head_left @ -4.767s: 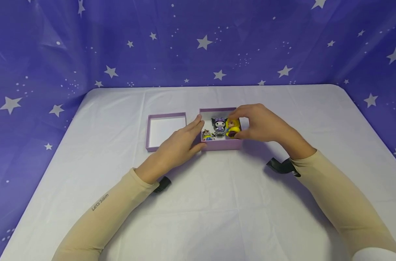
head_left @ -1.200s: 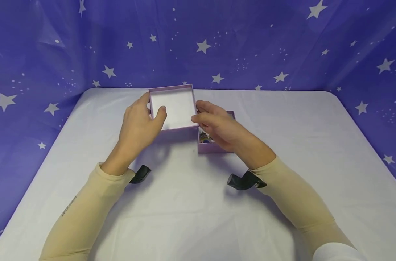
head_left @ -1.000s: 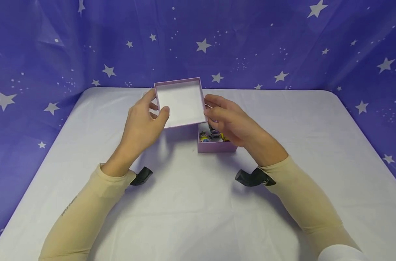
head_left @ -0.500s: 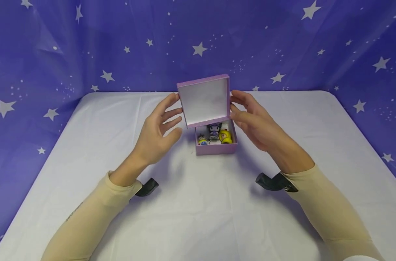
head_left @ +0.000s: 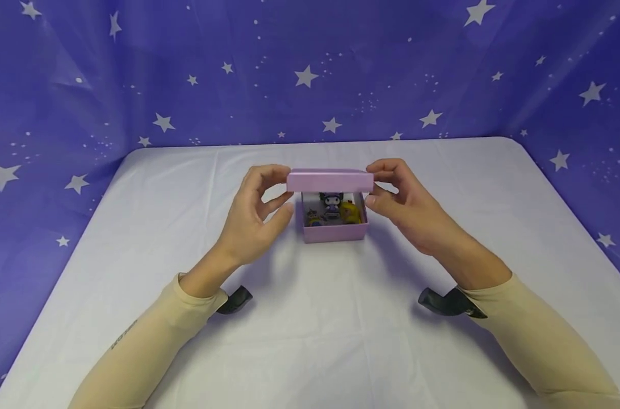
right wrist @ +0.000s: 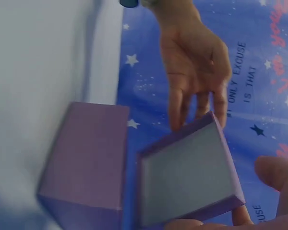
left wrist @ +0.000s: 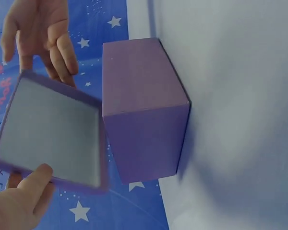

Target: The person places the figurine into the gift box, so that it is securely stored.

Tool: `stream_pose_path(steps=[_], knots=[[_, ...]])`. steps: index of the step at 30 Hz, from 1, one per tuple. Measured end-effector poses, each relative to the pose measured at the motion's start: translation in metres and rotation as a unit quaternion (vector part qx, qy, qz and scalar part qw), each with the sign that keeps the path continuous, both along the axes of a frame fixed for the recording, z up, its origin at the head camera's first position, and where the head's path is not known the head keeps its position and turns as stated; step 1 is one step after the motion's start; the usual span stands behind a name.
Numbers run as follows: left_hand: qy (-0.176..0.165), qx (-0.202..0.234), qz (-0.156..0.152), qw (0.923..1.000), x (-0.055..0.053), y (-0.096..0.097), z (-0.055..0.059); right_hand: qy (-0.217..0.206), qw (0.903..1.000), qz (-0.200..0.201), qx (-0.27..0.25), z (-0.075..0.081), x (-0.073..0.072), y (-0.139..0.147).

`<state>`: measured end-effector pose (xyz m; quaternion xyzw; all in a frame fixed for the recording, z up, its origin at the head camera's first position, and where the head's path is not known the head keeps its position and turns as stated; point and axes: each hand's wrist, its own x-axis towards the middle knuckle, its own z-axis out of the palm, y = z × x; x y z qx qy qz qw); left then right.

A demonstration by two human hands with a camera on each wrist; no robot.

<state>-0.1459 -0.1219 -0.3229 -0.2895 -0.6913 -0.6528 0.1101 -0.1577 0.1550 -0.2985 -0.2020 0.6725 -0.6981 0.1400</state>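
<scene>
A purple box lid [head_left: 330,182] is raised over the back part of the matching purple box [head_left: 335,234]. My left hand [head_left: 254,218] grips the lid's left side and my right hand [head_left: 417,218] its right side, fingers bent at the edges. Inside the box, a black-and-purple figurine [head_left: 332,202] stands between a yellow-clad figurine [head_left: 350,213] and a small figurine [head_left: 314,217] at the front left. Both wrist views show the lid's white inside [left wrist: 53,127] tilted and apart from the box [right wrist: 86,153]. The box's rear is hidden behind the lid.
A white cloth [head_left: 320,329] covers the table. Blue-purple star-printed sheeting [head_left: 228,34] hangs behind it and at both sides. Black wrist mounts [head_left: 445,302] stick out below each beige sleeve.
The figurines are in the box and the lid has been lifted from the table at the left. Both hands have carried it right, tipped it over and lowered it above the box.
</scene>
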Motion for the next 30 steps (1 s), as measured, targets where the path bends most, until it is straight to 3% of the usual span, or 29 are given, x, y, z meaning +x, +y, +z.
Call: stream_pose_path(steps=[4, 9, 16, 20, 25, 30], knots=[[-0.008, -0.051, 0.048, 0.9975, 0.0, 0.002, -0.006, -0.013, 0.9999, -0.001, 0.004, -0.012, 0.003, 0.001], [-0.01, -0.129, 0.085, 0.988, -0.002, 0.004, -0.016, 0.011, 0.9963, -0.054, 0.066, -0.026, 0.004, 0.003], [-0.005, -0.204, 0.093, 0.9744, -0.004, 0.005, -0.023, 0.092, 0.9825, -0.093, 0.132, -0.04, 0.0, 0.003], [-0.005, -0.23, 0.098, 0.9682, -0.006, 0.005, -0.028, 0.096, 0.9797, -0.099, 0.145, -0.044, -0.004, 0.002], [-0.004, -0.237, 0.09, 0.9674, -0.008, 0.006, -0.032, 0.095, 0.9723, -0.106, 0.185, -0.049, -0.004, 0.004], [-0.001, -0.262, 0.084, 0.9615, -0.009, 0.007, -0.034, 0.104, 0.9635, -0.09, 0.23, -0.053, -0.003, 0.007]])
